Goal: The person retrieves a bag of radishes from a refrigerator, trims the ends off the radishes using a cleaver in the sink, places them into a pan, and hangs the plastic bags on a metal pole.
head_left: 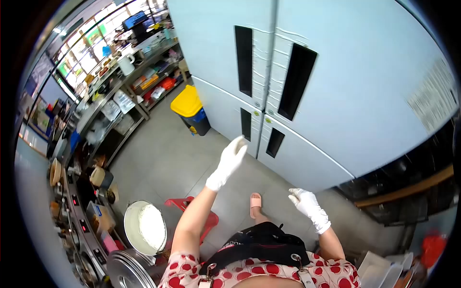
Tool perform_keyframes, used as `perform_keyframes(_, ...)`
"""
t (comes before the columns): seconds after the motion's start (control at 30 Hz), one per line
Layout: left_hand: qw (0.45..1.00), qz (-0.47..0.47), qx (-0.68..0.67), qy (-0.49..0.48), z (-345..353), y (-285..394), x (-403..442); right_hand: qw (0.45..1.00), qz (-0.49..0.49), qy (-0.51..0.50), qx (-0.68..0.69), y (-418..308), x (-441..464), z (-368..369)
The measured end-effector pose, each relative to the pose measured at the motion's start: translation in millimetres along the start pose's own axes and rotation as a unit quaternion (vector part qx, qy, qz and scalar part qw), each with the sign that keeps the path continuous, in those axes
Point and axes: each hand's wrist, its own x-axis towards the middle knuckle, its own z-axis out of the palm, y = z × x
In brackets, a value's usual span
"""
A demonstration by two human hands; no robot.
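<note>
My left hand (229,163), in a white glove, is stretched out in front of a tall pale blue refrigerator (221,43). Its fingers are extended and it holds nothing. The nearest part is the lower left door with a black handle recess (246,123); a small gap seems to lie between hand and door, though contact is hard to judge. My right hand (308,207), gloved too, hovers lower, by the foot of the lower right door (307,168). Its fingers are loosely bent and apart, with nothing visible in them.
At my left stand a white bucket (131,225) with white contents, a red plastic stool (210,225) and stacked metal lids (126,271). A yellow-lidded bin (188,102) is beside the refrigerator. Steel shelving (122,89) runs along the back left. Plastic containers (379,269) are at lower right.
</note>
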Motion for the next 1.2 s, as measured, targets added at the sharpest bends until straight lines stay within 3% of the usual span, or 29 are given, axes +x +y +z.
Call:
perform_keyframes(0.07, 0.999, 0.023, -0.034, 0.017, 12.5, 1.4, 67.2, 1.0, -0.017, 0.022, 0.01, 4.9, 42.7, -12.0)
perform_keyframes(0.17, 0.993, 0.1, 0.039, 0.052, 22.6, 14.6, 160.3, 0.997, -0.042, 0.058, 0.036, 8.2, 119.5, -41.6)
perform_keyframes(0.27, 0.99, 0.104, -0.001, 0.095, 37.6, 19.2, 244.2, 0.979, -0.015, 0.132, 0.155, 12.6, 189.1, -68.5)
perform_keyframes(0.3, 0.989, 0.102, -0.003, 0.107, 39.4, 25.8, 259.5, 0.976, -0.053, 0.159, 0.142, 16.8, 210.0, -79.0)
perform_keyframes(0.53, 0.997, -0.018, -0.027, 0.075, 28.2, 41.7, 296.4, 0.934, -0.048, 0.233, 0.267, -9.8, 286.3, -117.5)
perform_keyframes(0.6, 0.996, 0.02, -0.008, 0.089, 37.3, 17.9, 313.4, 0.93, -0.053, 0.251, 0.262, -23.5, 293.0, -120.9)
perform_keyframes(0.67, 0.997, -0.018, -0.01, 0.068, 14.4, 54.1, 282.5, 0.931, -0.032, 0.258, 0.255, -25.1, 294.0, -123.4)
perform_keyframes(0.7, 0.995, 0.016, -0.034, 0.094, 11.1, 35.2, 273.7, 0.932, -0.022, 0.256, 0.254, -19.0, 296.6, -123.2)
perform_keyframes(0.73, 0.992, 0.019, -0.02, 0.126, -2.4, 24.6, 254.9, 0.932, -0.011, 0.259, 0.255, -20.2, 295.0, -124.7)
perform_keyframes(0.77, 0.989, -0.053, -0.126, 0.053, -28.4, 24.2, 231.7, 0.932, -0.005, 0.258, 0.256, -23.1, 295.5, -125.6)
perform_keyframes(0.8, 0.995, -0.011, -0.071, 0.068, -53.1, 0.2, 213.6, 0.934, -0.004, 0.268, 0.237, -23.7, 296.3, -123.9)
perform_keyframes(0.83, 0.994, -0.036, -0.08, 0.067, -84.7, 18.7, 185.1, 0.934, -0.006, 0.285, 0.216, -25.8, 298.1, -121.0)
perform_keyframes(0.87, 0.992, 0.018, -0.043, 0.117, -113.1, 2.7, 165.8, 0.933, -0.004, 0.297, 0.201, -26.8, 300.2, -119.2)
perform_keyframes(0.9, 0.982, -0.053, 0.013, 0.18, -144.7, -36.8, 143.7, 0.933, -0.004, 0.307, 0.185, -29.9, 302.7, -116.9)
perform_keyframes(0.97, 0.981, -0.132, -0.094, 0.108, -224.5, -63.7, 106.7, 0.93, 0.006, 0.32, 0.179, -36.4, 308.0, -115.2)
perform_keyframes(1.03, 0.887, -0.055, -0.348, 0.3, -263.9, -80.8, 94.5, 0.915, 0.011, 0.361, 0.178, -43.0, 315.1, -113.8)
perform_keyframes(1.1, 0.854, -0.076, -0.387, 0.34, -318.2, -73.3, 93.0, 0.899, 0.04, 0.399, 0.173, -40.1, 327.7, -108.7)
perform_keyframes(1.2, 0.897, -0.068, -0.275, 0.34, -419.4, -155.8, 94.4, 0.878, 0.071, 0.437, 0.18, -64.2, 337.9, -112.7)
